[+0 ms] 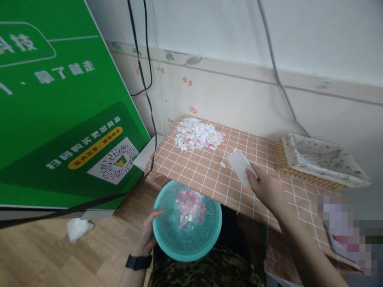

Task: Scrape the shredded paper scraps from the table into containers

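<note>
My left hand (150,228) grips the left rim of a teal plastic colander (188,250), its thumb over the edge. Pink and white paper scraps (190,207) lie inside it. The colander is just below the table's front edge, over my lap. In my right hand (266,187) is a flat white rectangular plastic piece (238,164), tilted above the tabletop. A single white scrap (223,164) lies left of that piece. Farther back on the table sits a heap of torn white and pink paper (196,134).
A brown checked cloth (206,167) covers the table. A lined wicker basket (278,156) stands on its right side. At left is a large green panel (60,99), with dark cables (149,95) hanging beside it. Crumpled white paper (78,229) lies on the wooden floor.
</note>
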Demonstrator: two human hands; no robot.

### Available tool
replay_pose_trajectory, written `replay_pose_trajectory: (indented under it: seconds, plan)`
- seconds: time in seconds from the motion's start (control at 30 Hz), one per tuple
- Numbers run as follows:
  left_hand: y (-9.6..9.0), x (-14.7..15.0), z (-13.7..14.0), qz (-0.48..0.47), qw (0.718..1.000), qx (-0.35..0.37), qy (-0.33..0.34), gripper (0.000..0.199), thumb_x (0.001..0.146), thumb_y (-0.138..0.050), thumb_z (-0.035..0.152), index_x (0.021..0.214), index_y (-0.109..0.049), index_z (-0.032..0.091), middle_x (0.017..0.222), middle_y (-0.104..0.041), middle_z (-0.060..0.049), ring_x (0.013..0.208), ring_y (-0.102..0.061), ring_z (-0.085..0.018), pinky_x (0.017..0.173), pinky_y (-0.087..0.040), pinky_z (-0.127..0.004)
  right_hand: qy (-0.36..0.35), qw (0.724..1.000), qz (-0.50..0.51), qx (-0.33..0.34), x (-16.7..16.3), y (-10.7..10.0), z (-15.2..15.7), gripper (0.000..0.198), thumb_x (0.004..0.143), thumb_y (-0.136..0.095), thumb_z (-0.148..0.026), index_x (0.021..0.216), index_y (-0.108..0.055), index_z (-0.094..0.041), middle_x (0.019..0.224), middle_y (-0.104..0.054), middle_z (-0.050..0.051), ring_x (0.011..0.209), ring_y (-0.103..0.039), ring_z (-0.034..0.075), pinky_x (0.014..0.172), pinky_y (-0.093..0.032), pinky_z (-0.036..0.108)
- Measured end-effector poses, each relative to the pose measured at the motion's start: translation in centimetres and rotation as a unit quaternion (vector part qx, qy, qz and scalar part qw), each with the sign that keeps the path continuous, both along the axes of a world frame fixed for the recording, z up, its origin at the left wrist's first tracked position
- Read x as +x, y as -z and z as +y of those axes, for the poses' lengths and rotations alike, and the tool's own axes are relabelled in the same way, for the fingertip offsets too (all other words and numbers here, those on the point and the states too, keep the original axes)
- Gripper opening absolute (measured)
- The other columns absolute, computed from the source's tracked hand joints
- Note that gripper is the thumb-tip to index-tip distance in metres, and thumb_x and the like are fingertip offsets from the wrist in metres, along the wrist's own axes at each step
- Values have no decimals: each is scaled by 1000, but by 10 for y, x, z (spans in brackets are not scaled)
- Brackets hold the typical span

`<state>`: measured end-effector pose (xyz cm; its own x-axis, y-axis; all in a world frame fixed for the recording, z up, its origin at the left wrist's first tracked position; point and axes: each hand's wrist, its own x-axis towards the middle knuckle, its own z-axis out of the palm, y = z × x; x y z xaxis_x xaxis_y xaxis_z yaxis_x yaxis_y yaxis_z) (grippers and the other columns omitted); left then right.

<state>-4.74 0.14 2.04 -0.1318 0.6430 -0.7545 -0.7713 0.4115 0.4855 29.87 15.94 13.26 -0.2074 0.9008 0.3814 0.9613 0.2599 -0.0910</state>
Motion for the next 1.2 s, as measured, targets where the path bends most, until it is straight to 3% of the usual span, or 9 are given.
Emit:
replay_pose_trajectory:
  seconds: [0.2, 0.43, 1.2]
  plan:
    - [1, 0, -2, 0, 1000, -13, -2, 5, 66, -68, 14, 68, -71, 11, 62, -74, -8, 54, -67, -23, 57, -56, -34, -58, 998, 4, -37, -9, 0, -2, 38, 94, -41, -33, 115, -66, -14, 64, -70, 5, 48, -60, 16, 48, -35, 25]
    - [1, 0, 0, 6, 1000, -17, -19, 2, 63, -69, 12, 63, -70, 11, 58, -72, -7, 50, -65, -20, 53, -55, -30, -71, 997, -5, 6, -6, 0, -8, 36, 95, -43, -34, 117, -65, -15, 67, -71, 4, 50, -62, 15, 49, -35, 25]
    - [-2, 5, 0, 7, 1000, -18, 1, 7, 65, -67, 13, 67, -73, 11, 63, -74, -9, 54, -68, -23, 60, -58, -35, -171, 979, 44, -104, 6, -13, -28, 27, 94, -48, -28, 112, -67, -22, 91, -75, 5, 68, -69, 16, 61, -49, 25]
